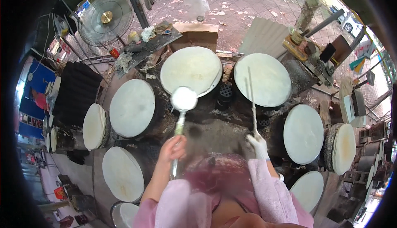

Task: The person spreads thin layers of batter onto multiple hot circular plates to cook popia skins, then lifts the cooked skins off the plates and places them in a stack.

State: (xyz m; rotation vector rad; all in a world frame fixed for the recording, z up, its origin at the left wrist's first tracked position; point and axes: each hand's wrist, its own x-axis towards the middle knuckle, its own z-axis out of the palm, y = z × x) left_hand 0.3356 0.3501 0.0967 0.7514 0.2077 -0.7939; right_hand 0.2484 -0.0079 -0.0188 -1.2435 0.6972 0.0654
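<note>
My left hand point(173, 149) grips the handle of a metal ladle point(183, 99) whose bowl, full of white batter, hangs at the near edge of the middle round griddle point(191, 69). My right hand point(259, 144), in a white glove, holds a long thin stick point(251, 100) that reaches up over the pale surface of the right rear griddle point(264, 79). Pink sleeves cover both forearms.
Several round white-topped griddles ring me: left point(132, 108), lower left point(122, 173), right point(303, 133), far right point(343, 148). Dark sooty stove tops lie between them. A fan point(105, 19) stands at the back left, a cluttered board point(144, 42) behind, paved ground beyond.
</note>
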